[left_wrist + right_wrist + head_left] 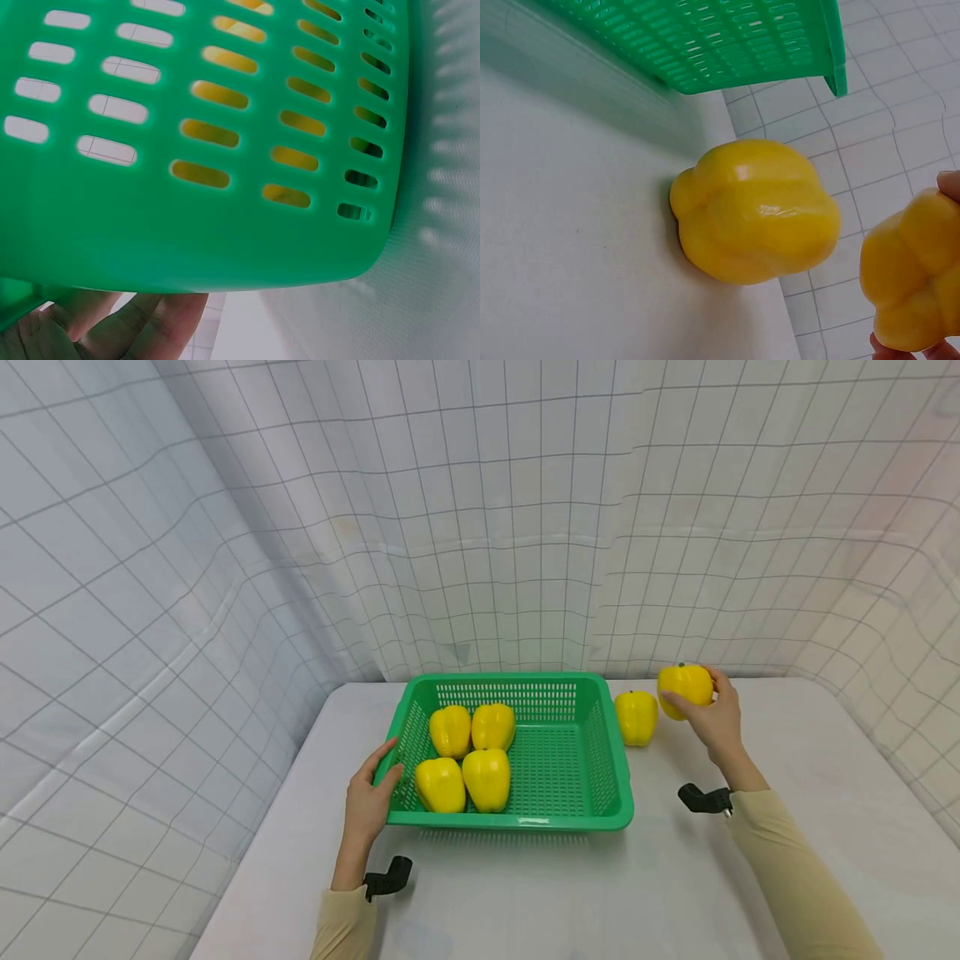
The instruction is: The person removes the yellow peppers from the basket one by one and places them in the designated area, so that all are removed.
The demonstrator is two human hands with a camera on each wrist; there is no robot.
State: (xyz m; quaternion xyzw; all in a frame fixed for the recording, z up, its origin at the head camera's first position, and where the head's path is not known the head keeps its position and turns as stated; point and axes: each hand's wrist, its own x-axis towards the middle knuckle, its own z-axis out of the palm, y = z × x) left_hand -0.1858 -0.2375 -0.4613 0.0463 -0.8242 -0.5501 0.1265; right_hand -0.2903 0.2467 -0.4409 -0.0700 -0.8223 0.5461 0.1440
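A green plastic basket [543,768] with slotted walls stands on the table, several yellow bell peppers [487,780] grouped in its left half. My left hand [367,802] grips the basket's left rim, its fingers [169,326] at the rim in the left wrist view. Above the table, right of the basket, my right hand [716,718] holds a yellow bell pepper [684,685] between thumb and fingers, stem up. Another yellow bell pepper [757,214] stands on the table between the basket's right wall and that hand.
The white table [525,902] has its far edge close to a grid-patterned curtain [510,527], which also hangs at both sides. A black wrist camera [390,877] sits on the left wrist and another camera [703,798] on the right.
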